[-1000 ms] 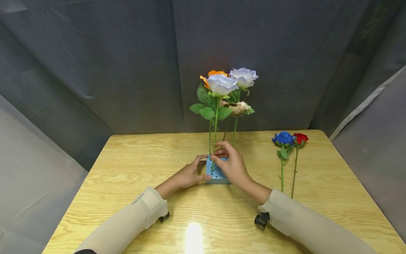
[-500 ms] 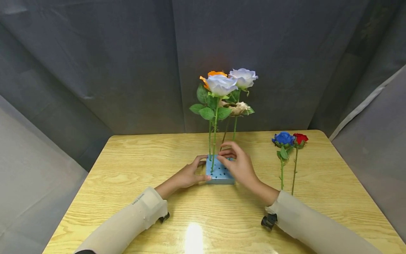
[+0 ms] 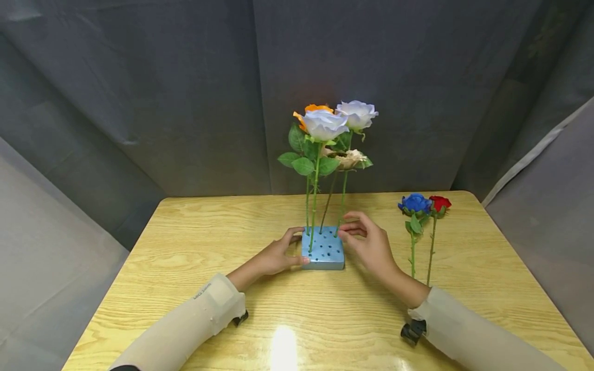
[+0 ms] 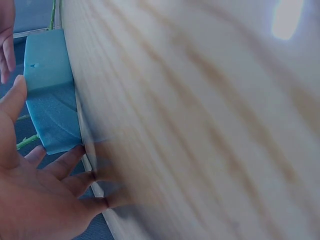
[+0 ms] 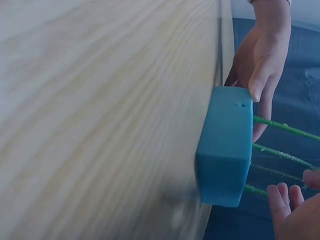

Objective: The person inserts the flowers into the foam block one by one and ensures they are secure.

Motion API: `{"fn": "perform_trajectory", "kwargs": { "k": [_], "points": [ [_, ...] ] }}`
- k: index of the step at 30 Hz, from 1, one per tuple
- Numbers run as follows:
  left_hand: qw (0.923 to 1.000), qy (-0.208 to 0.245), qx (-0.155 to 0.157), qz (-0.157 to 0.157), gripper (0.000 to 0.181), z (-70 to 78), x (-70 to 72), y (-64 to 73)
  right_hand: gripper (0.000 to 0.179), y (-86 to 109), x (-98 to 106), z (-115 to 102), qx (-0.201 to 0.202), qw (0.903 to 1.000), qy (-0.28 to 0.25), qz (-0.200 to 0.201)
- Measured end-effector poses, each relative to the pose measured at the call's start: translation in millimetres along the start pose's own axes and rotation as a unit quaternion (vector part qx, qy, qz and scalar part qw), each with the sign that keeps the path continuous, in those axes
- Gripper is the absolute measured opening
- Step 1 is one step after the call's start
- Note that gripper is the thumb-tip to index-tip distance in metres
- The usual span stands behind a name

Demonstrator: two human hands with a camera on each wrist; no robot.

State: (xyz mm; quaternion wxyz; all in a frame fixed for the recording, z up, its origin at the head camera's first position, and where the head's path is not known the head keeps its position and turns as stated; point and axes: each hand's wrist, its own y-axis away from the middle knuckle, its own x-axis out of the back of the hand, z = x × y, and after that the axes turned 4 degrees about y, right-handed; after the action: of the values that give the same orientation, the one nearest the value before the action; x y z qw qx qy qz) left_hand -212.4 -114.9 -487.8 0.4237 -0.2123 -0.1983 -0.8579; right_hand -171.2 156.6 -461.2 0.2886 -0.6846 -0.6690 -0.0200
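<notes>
My left hand [image 3: 278,255] holds the left side of a light blue block [image 3: 329,257] with holes in its top, thumb in front and fingers behind. In the left wrist view the thumb touches the block [image 4: 50,95]. Stems stand in it: a front white rose [image 3: 325,125], an orange flower [image 3: 318,108] partly hidden behind it, a second white rose [image 3: 357,114] and a beige flower [image 3: 350,159]. My right hand [image 3: 368,245] is at the block's back right, fingers loosely bent beside the right stem. The right wrist view shows a gap between thumb and fingers [image 5: 280,197].
A blue rose [image 3: 415,202] and a red rose [image 3: 440,203] lie side by side on the right of the wooden table [image 3: 209,221]. A dark grey curtain [image 3: 209,103] hangs behind the table.
My right hand has moved right, from the front white rose's stem to beside the back right stem. The left hand and the block have stayed put.
</notes>
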Motion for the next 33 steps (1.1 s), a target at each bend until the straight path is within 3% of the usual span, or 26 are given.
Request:
{"fn": "perform_trajectory", "kwargs": {
  "k": [33],
  "points": [
    [1.0000, -0.005, 0.000, -0.003, 0.088, -1.7, -0.2, -0.7, 0.038, 32.4, 64, 40, -0.006, 0.9986, 0.033, 0.042]
  ]
}}
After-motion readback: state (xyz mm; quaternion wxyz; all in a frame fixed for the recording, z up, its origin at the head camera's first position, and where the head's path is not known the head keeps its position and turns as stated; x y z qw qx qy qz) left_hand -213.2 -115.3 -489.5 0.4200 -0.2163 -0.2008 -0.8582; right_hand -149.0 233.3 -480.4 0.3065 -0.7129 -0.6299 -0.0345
